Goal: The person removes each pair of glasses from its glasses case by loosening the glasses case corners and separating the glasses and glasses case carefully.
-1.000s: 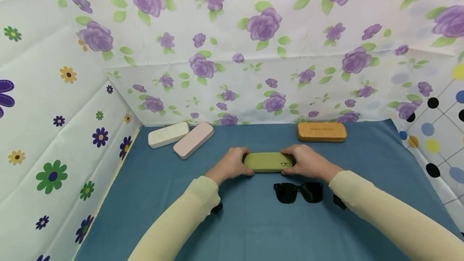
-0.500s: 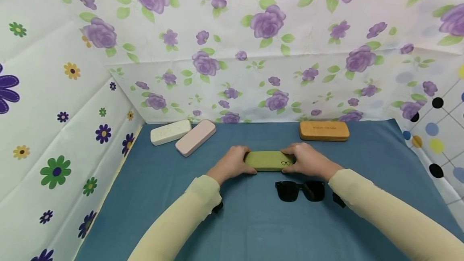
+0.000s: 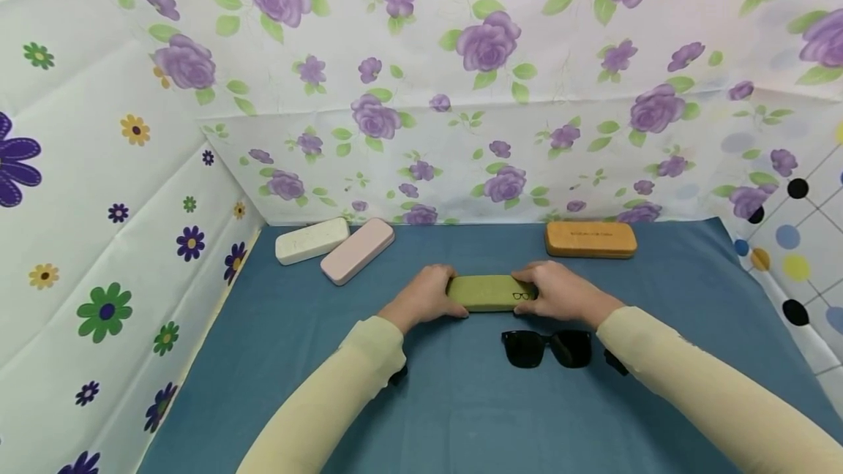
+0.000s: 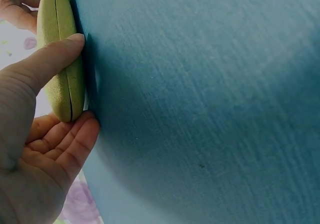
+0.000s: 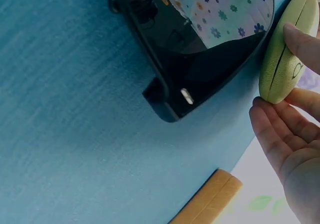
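A green glasses case (image 3: 489, 292), closed, lies on the blue cloth, with a small glasses drawing at its right front. My left hand (image 3: 428, 295) grips its left end, thumb along the front side and fingers round the end. At the other end my right hand (image 3: 558, 291) holds it the same way. In the left wrist view the seam of the green case (image 4: 62, 79) shows as a thin dark line under the thumb. Black sunglasses (image 3: 546, 349) lie just in front of the case, near the right hand but apart from it.
A white case (image 3: 312, 241) and a pink case (image 3: 358, 251) lie side by side at the back left. An orange-brown case (image 3: 590, 239) lies at the back right. Flowered sheets hang behind and at the left; a dotted sheet is at the right.
Both hands keep their hold on the green case, which stays in place on the cloth. Only the head view has shifted slightly.
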The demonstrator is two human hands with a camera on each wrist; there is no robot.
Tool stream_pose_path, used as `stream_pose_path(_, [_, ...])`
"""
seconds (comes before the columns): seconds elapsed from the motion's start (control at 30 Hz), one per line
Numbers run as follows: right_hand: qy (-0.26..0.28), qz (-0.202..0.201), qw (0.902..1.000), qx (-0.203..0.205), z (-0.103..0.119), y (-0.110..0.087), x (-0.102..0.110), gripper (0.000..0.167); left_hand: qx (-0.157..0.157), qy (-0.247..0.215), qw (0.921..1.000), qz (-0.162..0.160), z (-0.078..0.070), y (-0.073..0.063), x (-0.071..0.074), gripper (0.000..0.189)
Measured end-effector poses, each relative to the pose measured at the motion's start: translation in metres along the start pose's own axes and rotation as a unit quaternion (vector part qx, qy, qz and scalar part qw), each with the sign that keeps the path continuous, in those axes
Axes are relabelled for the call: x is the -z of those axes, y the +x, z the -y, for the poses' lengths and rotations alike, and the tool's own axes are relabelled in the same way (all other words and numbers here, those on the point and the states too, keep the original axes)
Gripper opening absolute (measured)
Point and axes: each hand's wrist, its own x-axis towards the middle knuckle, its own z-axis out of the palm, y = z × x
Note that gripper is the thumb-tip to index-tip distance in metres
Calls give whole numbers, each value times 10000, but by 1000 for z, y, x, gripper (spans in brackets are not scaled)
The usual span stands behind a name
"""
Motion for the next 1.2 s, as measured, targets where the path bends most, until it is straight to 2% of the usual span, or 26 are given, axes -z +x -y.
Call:
stream_pose_path(0.57, [-510,308,9981,177,-1,5,2,65,74,167,9993,325,-4,3,5,61])
stream_pose_path(1.03, [-434,603,9971,153,0,11,7,65,27,296,9992,265,-4,2,5,66])
stream_pose_path(1.2, [-555,746,9956,143,3,13,10,63,5,279,9992,288,-3,2,6,68])
